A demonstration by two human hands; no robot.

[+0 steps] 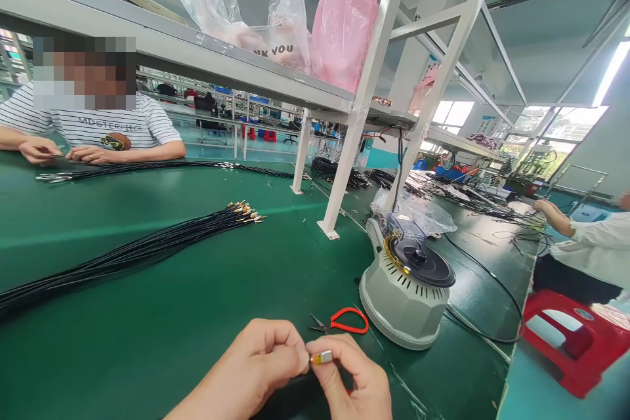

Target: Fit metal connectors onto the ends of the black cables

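Observation:
A cable connector with a silver metal end and yellow tape around its base sits between my two hands, low in the view. My right hand pinches it between thumb and forefinger. My left hand is closed just behind the taped part, at the black cable, which is mostly hidden by the fingers. Just beyond the right hand lie small scissors with red handles. On the left stretches a bundle of black cables, whose ends carry similar metal and yellow-taped connectors.
A grey round tape dispenser stands right of the scissors on the green table. White shelf posts rise behind it. A co-worker in a striped shirt sits opposite. Another person sits at the right, by a red stool.

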